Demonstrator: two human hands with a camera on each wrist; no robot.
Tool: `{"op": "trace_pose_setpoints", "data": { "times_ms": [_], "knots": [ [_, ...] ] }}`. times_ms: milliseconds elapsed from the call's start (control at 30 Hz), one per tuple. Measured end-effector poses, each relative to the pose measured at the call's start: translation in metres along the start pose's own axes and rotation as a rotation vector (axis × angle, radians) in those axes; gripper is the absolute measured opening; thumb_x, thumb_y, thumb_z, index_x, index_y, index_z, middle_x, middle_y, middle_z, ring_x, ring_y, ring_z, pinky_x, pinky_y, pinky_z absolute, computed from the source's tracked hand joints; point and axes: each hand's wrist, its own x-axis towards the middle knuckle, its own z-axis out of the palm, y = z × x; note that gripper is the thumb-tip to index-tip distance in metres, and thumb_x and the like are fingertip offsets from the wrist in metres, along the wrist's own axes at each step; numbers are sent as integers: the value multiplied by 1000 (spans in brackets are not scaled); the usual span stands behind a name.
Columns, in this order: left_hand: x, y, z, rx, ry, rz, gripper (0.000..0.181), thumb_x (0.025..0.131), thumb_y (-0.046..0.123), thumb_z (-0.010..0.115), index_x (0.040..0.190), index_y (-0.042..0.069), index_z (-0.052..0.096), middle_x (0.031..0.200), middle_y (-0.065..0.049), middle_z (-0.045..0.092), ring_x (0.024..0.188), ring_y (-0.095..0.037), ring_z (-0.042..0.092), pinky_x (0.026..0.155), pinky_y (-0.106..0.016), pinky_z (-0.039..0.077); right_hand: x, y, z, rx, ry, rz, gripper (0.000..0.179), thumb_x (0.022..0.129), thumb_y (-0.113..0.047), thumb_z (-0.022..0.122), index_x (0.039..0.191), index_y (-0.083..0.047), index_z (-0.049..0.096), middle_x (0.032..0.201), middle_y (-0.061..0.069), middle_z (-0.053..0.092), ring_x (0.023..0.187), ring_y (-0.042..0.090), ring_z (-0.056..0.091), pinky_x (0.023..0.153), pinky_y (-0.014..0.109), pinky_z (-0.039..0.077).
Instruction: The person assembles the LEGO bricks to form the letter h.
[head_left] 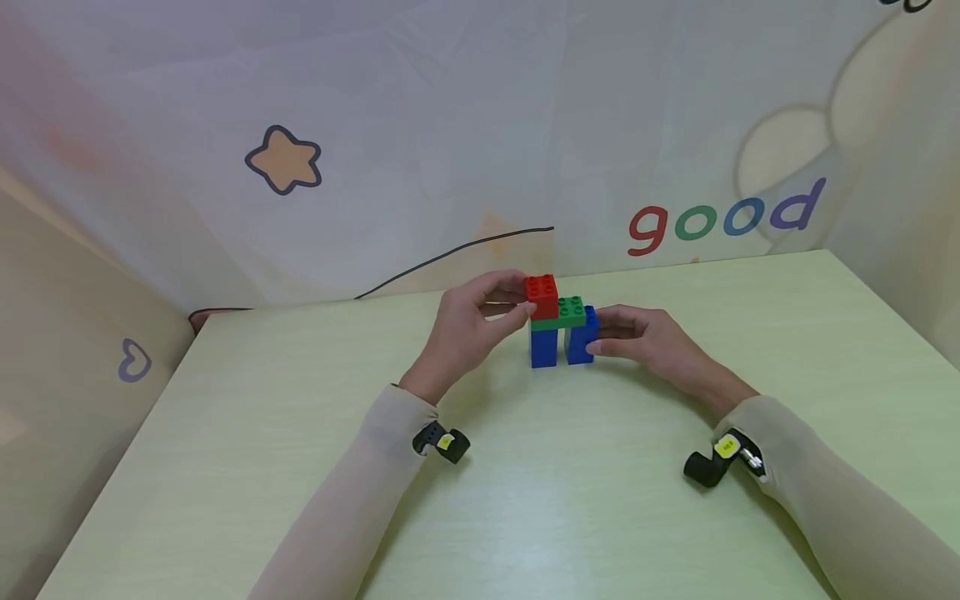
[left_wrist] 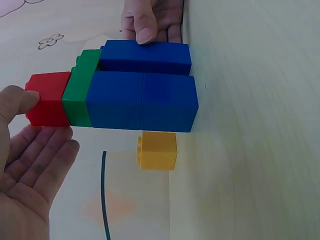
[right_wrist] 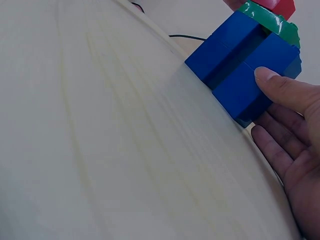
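Two blue toy-brick columns (head_left: 543, 347) stand side by side with a narrow gap, each made of two stacked blocks. A flat green brick (head_left: 573, 312) spans their tops, with studs showing on its right half. On its left half sits a red brick (head_left: 542, 297), pinched between the thumb and fingers of my left hand (head_left: 474, 321). My right hand (head_left: 660, 342) grips the right blue column (right_wrist: 255, 82), thumb on its near face and fingers behind. In the left wrist view a yellow brick (left_wrist: 159, 151) stands beyond the columns; the head view hides it.
The pale wooden table (head_left: 480, 517) reaches a printed backdrop (head_left: 420, 167) close behind the bricks. Each wrist carries a small black camera, the left camera (head_left: 452, 446) and the right camera (head_left: 705, 469). Side panels of the backdrop rise at left and right.
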Motion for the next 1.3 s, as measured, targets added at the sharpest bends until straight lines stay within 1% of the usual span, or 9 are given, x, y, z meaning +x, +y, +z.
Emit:
{"op": "trace_pose_setpoints", "data": {
  "times_ms": [233,433,600,700,833,933,1033,1100,1300],
  "knots": [
    [-2,0,1,70,-24,26,39,102,11,74,139,2,66,127,-10,73,112,-18,72,97,-26,57,-1,2,1,4,2,1,63,99,-32,79,152,-6,56,142,14,66,131,32,63,105,33,54],
    [-3,1,2,102,-21,47,38,103,11,73,139,1,66,128,-10,72,113,-19,72,97,-25,57,-2,0,2,2,4,5,63,99,-31,79,152,-6,56,143,14,65,132,32,63,105,33,54],
    [-4,1,3,104,-9,60,39,102,11,74,139,1,66,128,-11,72,112,-20,72,97,-28,58,-1,1,2,-9,6,2,64,99,-32,79,153,-7,56,143,14,65,132,32,63,108,39,53],
    [-5,0,3,77,-9,33,40,102,12,75,140,2,66,127,-10,73,112,-19,72,97,-30,59,-2,2,2,-12,6,4,64,99,-33,79,153,-7,56,144,14,65,132,32,62,109,42,52],
    [-5,-1,-2,48,-38,-23,43,101,13,75,143,5,65,129,-7,73,113,-16,72,97,-27,58,-2,4,3,-1,3,-2,64,99,-32,79,153,-7,56,143,14,66,132,32,63,107,37,53],
    [-4,-2,-8,28,-90,-46,44,102,6,72,145,6,64,132,-7,72,118,-19,71,98,-27,57,-2,5,3,9,1,-2,64,99,-32,79,152,-7,56,142,14,66,131,32,63,104,31,54],
    [-2,-4,-15,4,-118,-67,44,102,-3,68,145,6,64,136,-8,70,123,-23,69,99,-28,57,-2,5,4,9,2,1,65,99,-33,79,153,-7,56,142,14,66,131,32,63,104,31,54],
    [0,-5,-17,-7,-111,-84,44,101,-6,66,144,6,65,137,-9,69,124,-24,68,99,-30,57,-2,6,4,8,1,-2,65,99,-33,79,153,-6,55,142,15,66,131,32,63,104,32,54],
    [9,-22,-12,-39,-18,-161,46,99,0,74,143,5,66,137,-12,70,124,-31,68,99,-31,57,-2,6,2,20,-1,-17,63,99,-31,79,152,-5,56,140,14,67,130,32,63,103,29,53]
  ]
}}
